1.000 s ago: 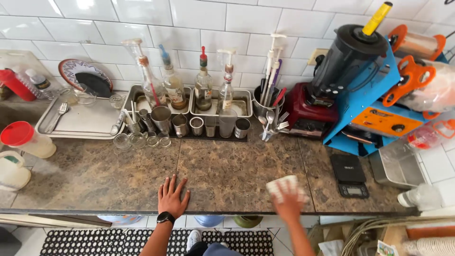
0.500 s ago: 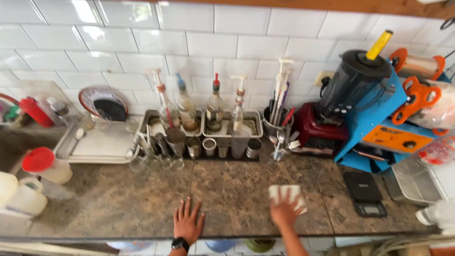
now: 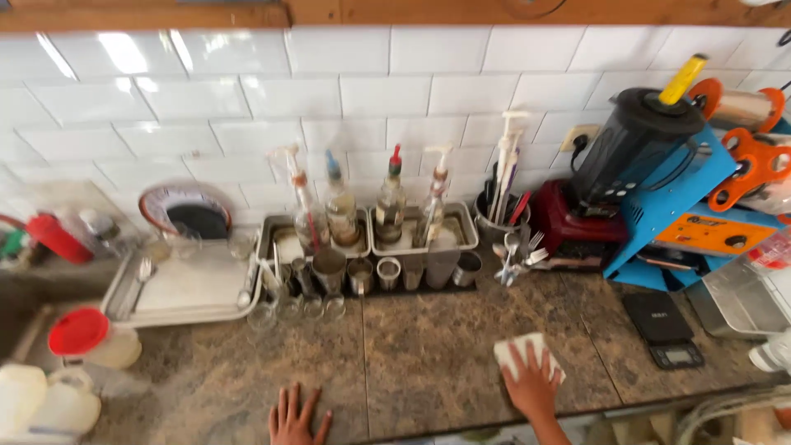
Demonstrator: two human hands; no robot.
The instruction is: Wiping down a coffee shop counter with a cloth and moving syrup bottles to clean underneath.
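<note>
My right hand (image 3: 531, 384) presses flat on a white cloth (image 3: 521, 349) lying on the brown stone counter (image 3: 412, 354), right of centre near the front edge. My left hand (image 3: 295, 417) rests palm down on the counter at the bottom edge of the view, fingers spread and holding nothing. Behind both hands stand metal trays (image 3: 465, 216) with several pump bottles (image 3: 341, 210) and a row of steel cups (image 3: 388, 272).
A steel tray (image 3: 185, 288) lies at the left, with a red-lidded container (image 3: 86, 338) and white jugs (image 3: 45, 400) nearer. At the right stand a black blender on a red base (image 3: 614, 177), a blue sealing machine (image 3: 696, 214), a black scale (image 3: 663, 328) and a utensil holder (image 3: 498, 218).
The view has shifted nearer to the wall and counter. My right hand with the cloth stays on the counter, and my left hand sits lower in the frame.
</note>
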